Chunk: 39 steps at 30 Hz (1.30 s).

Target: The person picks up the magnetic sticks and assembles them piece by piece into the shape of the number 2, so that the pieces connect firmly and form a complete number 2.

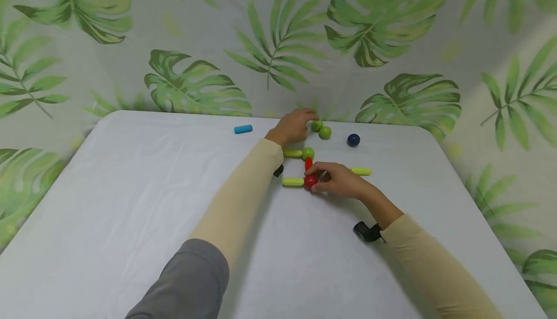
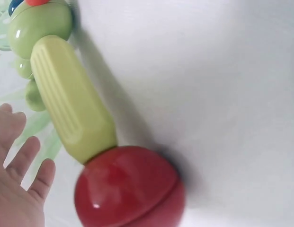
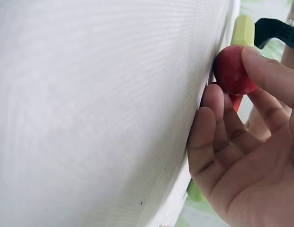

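Observation:
My right hand [image 1: 341,180] pinches a red ball [image 1: 311,182] between thumb and fingers, low over the white table. A yellow-green rod [image 1: 293,182] sticks out from the ball's left side. A red rod [image 1: 309,163] runs from it to a green ball [image 1: 308,153], which carries another yellow-green rod [image 1: 293,153]. In the left wrist view, that rod's near end joins a second red ball [image 2: 130,189], hidden by my left arm in the head view. My left hand [image 1: 295,124] reaches over the far edge, fingers loosely extended beside a green ball [image 1: 317,125].
Another green ball [image 1: 325,132] sits beside the first, with a dark blue ball [image 1: 354,139] farther right. A blue rod [image 1: 243,129] lies left of my left hand. Behind my right hand lies a yellow-green rod [image 1: 361,171]. Leaf-print cloth [image 1: 278,58] hangs beyond the table.

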Motion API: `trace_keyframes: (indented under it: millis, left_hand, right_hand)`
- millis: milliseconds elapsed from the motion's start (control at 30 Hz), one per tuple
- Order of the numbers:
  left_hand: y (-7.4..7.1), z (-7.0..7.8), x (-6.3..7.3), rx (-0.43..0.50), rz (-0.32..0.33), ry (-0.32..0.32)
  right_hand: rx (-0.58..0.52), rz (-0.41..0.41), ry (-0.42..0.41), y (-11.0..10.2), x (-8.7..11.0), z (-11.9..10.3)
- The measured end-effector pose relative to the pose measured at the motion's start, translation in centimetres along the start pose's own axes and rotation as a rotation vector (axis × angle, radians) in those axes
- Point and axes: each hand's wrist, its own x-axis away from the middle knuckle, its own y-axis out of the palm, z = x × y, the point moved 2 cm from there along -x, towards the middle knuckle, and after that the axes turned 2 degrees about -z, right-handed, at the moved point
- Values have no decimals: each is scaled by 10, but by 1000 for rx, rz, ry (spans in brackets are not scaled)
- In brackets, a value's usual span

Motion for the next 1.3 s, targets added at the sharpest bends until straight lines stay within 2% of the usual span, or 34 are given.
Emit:
trace_keyframes:
  millis: [300, 533, 767, 1000, 1300]
  left_hand:
    - [1, 6, -2, -27, -61, 16]
    - [-1, 0, -2, -61, 37, 15]
    - [5, -10, 7, 76, -74, -3]
    - [6, -19, 6, 172, -65, -15]
    - [8, -23, 9, 189, -65, -19]
  right_hand:
    - [3, 7, -3, 0, 0, 1]
    - [34, 19, 3, -2, 0, 1]
    - [12, 7, 6, -1, -1, 3]
    - [14, 6, 4, -3, 1, -3]
    - [11, 2, 19, -1, 1, -2]
